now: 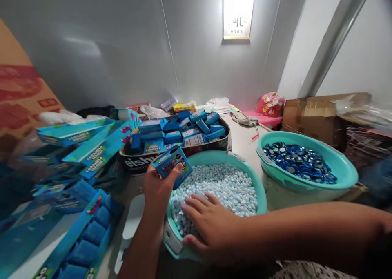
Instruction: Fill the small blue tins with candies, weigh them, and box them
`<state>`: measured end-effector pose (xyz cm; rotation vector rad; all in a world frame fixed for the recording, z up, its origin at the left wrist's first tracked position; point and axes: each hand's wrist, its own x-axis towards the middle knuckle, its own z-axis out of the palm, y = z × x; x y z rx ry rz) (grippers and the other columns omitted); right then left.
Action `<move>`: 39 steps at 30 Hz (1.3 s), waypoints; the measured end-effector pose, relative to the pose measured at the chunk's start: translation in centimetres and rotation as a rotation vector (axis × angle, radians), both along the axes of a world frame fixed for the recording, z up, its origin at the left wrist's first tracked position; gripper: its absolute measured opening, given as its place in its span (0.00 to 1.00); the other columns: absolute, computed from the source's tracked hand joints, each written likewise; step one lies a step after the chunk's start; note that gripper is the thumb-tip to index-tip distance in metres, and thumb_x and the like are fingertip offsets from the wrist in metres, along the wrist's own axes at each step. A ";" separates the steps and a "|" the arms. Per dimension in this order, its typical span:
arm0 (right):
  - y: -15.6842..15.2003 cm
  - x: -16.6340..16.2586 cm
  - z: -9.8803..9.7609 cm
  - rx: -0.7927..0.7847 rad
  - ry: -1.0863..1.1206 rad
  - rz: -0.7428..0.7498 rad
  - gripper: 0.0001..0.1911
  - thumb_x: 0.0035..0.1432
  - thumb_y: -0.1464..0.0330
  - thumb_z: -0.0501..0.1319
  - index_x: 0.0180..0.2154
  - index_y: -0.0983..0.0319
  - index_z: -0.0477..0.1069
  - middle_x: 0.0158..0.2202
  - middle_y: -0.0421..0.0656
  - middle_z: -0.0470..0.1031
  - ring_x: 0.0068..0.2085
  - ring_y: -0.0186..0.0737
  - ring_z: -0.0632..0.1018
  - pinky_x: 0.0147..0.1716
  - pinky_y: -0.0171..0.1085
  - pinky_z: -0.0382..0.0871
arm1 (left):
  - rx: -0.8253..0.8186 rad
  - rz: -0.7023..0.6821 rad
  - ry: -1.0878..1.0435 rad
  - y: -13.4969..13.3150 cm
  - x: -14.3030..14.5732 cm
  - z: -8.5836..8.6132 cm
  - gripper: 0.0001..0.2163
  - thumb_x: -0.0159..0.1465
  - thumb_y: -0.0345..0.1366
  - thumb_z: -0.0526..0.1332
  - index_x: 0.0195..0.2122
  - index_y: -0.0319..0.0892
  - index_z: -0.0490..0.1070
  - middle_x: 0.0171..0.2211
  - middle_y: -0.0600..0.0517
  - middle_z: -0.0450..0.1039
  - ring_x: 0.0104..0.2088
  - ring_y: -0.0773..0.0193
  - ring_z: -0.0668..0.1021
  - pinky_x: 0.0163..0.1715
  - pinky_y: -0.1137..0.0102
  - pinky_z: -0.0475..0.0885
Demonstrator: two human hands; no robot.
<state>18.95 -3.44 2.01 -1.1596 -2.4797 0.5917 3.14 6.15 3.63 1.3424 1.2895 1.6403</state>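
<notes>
My left hand (pixel 161 185) grips a small blue printed candy box (pixel 168 164), tilted over the left rim of a turquoise basin (pixel 259 189). Small white and pale blue pellets, apparently candies (pixel 226 185), fill much of that basin. My right hand (pixel 211 226) lies palm down on the pellets at the basin's near left side, fingers spread. Whether pellets are under its palm is hidden. Behind the basin, a black tray (pixel 211 148) with white lettering holds many more small blue boxes (pixel 173 137).
At right stands a second turquoise basin (pixel 343 164) holding shiny blue discs (pixel 297 160). Blue display cartons (pixel 88 148) are piled at left, one filled with blue packs (pixel 92 232). A pale scoop-like item (pixel 133 217) lies beside my left forearm. Brown cardboard boxes (pixel 309 117) stand behind.
</notes>
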 end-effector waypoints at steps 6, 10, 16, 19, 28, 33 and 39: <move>4.0 1.3 -0.2 0.182 -0.251 0.137 0.38 0.63 0.41 0.57 0.65 0.55 0.64 0.68 0.56 0.55 0.69 0.68 0.52 0.61 0.71 0.47 | -0.034 -0.169 0.010 0.2 -0.4 -0.6 0.23 0.47 0.42 0.75 0.41 0.40 0.72 0.36 0.49 0.81 0.39 0.56 0.82 0.40 0.65 0.78; 7.6 2.1 -1.4 0.171 -0.332 -0.007 0.43 0.55 0.37 0.62 0.66 0.49 0.61 0.65 0.56 0.60 0.66 0.73 0.55 0.57 0.73 0.53 | -0.051 -0.259 -0.004 0.2 -0.3 -1.0 0.28 0.49 0.40 0.75 0.49 0.43 0.68 0.39 0.51 0.80 0.39 0.58 0.82 0.42 0.65 0.77; 10.7 2.7 -2.4 0.109 -0.430 -0.130 0.47 0.44 0.44 0.73 0.62 0.54 0.67 0.65 0.56 0.60 0.60 0.69 0.68 0.55 0.61 0.66 | 0.001 -0.362 0.019 0.7 -0.1 -2.2 0.25 0.52 0.39 0.73 0.49 0.44 0.67 0.41 0.51 0.78 0.42 0.59 0.81 0.42 0.69 0.75; 11.1 2.6 -2.2 0.105 -0.459 -0.133 0.47 0.44 0.48 0.75 0.63 0.56 0.66 0.63 0.56 0.61 0.59 0.67 0.69 0.54 0.57 0.68 | 0.035 -0.347 0.047 0.9 0.1 -2.7 0.23 0.53 0.37 0.72 0.48 0.44 0.68 0.42 0.51 0.77 0.43 0.60 0.80 0.43 0.70 0.74; 11.5 3.7 0.3 -0.038 -0.501 0.043 0.47 0.43 0.52 0.75 0.62 0.60 0.66 0.50 0.54 0.74 0.47 0.60 0.77 0.45 0.47 0.72 | 0.064 -0.294 0.015 1.6 0.1 -3.5 0.24 0.51 0.37 0.72 0.48 0.43 0.68 0.40 0.52 0.77 0.42 0.60 0.80 0.43 0.71 0.74; 12.0 3.2 0.1 -0.054 -0.491 0.045 0.46 0.45 0.50 0.73 0.61 0.62 0.66 0.46 0.52 0.78 0.44 0.59 0.79 0.40 0.43 0.72 | 0.076 -0.286 0.043 1.5 0.1 -3.5 0.23 0.53 0.36 0.71 0.49 0.44 0.68 0.41 0.51 0.77 0.43 0.59 0.80 0.45 0.69 0.74; 11.5 2.0 -0.4 -0.083 -0.486 -0.072 0.44 0.43 0.49 0.72 0.59 0.62 0.68 0.45 0.50 0.79 0.43 0.58 0.79 0.36 0.39 0.71 | 0.107 -0.252 0.102 1.6 0.2 -3.7 0.22 0.53 0.37 0.71 0.49 0.44 0.69 0.42 0.51 0.77 0.44 0.58 0.81 0.45 0.69 0.75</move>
